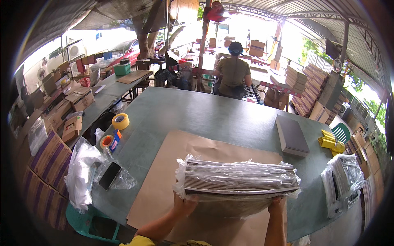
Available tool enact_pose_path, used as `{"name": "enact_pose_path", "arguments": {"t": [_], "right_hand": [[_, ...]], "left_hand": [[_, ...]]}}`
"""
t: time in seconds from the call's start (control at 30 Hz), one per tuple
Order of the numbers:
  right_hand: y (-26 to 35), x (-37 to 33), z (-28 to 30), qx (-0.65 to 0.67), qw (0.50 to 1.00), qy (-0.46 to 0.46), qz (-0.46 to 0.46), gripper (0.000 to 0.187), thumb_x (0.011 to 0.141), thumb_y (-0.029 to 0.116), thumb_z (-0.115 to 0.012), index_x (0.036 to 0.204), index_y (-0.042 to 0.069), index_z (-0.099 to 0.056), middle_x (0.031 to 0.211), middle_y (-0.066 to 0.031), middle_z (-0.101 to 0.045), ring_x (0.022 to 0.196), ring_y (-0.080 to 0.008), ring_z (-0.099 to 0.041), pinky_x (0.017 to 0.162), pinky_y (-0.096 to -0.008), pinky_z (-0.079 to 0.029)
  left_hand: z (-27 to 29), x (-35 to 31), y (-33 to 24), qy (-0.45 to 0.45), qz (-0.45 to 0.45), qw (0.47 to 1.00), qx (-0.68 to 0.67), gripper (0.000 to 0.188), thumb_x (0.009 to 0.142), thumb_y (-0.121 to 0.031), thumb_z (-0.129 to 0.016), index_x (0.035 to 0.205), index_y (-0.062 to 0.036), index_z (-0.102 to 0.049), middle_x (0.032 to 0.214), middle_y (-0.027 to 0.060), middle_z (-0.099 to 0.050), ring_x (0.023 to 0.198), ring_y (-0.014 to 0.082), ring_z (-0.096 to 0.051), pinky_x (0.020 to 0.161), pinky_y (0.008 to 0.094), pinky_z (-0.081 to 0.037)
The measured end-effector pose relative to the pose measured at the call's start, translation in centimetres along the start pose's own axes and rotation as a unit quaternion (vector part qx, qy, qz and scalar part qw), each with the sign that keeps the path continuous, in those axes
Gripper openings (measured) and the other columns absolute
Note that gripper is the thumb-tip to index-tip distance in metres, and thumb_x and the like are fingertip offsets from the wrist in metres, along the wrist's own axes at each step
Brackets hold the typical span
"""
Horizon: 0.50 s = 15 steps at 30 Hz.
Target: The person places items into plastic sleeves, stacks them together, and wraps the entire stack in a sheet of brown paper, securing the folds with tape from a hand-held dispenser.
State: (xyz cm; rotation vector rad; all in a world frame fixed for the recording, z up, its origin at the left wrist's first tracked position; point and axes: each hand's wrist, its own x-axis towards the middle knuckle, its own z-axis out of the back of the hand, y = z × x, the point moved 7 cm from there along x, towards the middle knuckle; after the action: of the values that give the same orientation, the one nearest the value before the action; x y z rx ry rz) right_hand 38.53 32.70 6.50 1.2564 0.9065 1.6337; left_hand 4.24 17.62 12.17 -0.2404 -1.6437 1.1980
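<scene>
A stack of thin brown boards (pixel 238 180) wrapped in clear plastic is tilted up before me, its layered edges facing away. My left hand (pixel 184 205) grips its lower left corner, and my right hand (pixel 277 205) grips the lower right corner; most fingers are hidden under the bundle. Beneath it, a large sheet of brown paper (pixel 164 176) lies on the green table (pixel 164 106). Beyond the bundle to the right rests a thick dark-topped block of sheets (pixel 292 135).
Tape rolls (pixel 120 121), a phone (pixel 109 176) and plastic bags (pixel 82 172) lie at the left. Yellow packets (pixel 331 142) and another plastic-wrapped bundle (pixel 341 184) are at the right edge. A person (pixel 234 74) sits beyond the table. Stacked cartons (pixel 49 172) stand on the left.
</scene>
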Motion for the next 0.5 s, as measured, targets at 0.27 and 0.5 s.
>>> {"name": "enact_pose_path", "arguments": {"t": [0.27, 0.5], "right_hand": [[1.6, 1.4, 1.3, 0.210, 0.977, -0.043, -0.004, 0.071, 0.078, 0.059, -0.054, 0.118, 0.001, -0.044, 0.120, -0.0148, -0.048, 0.114, -0.0276, -0.043, 0.097, -0.0398, -0.034], [2.8, -1.7, 1.0, 0.185, 0.980, -0.042, -0.066, 0.080, 0.076, 0.066, -0.050, 0.125, 0.003, -0.037, 0.123, -0.0125, -0.044, 0.115, -0.0259, -0.041, 0.098, -0.0399, -0.032]], "left_hand": [[-1.7, -1.4, -3.7, 0.067, 0.036, 0.997, -0.017, 0.029, 0.078, -0.015, -0.059, 0.103, -0.0050, -0.050, 0.100, 0.0073, -0.055, 0.092, 0.0218, -0.052, 0.079, 0.0380, -0.041], [-1.7, 0.7, -5.2, 0.057, 0.030, 0.998, 0.025, 0.024, 0.078, -0.014, -0.057, 0.100, -0.0070, -0.053, 0.096, 0.0063, -0.057, 0.087, 0.0249, -0.054, 0.077, 0.0396, -0.041]]}}
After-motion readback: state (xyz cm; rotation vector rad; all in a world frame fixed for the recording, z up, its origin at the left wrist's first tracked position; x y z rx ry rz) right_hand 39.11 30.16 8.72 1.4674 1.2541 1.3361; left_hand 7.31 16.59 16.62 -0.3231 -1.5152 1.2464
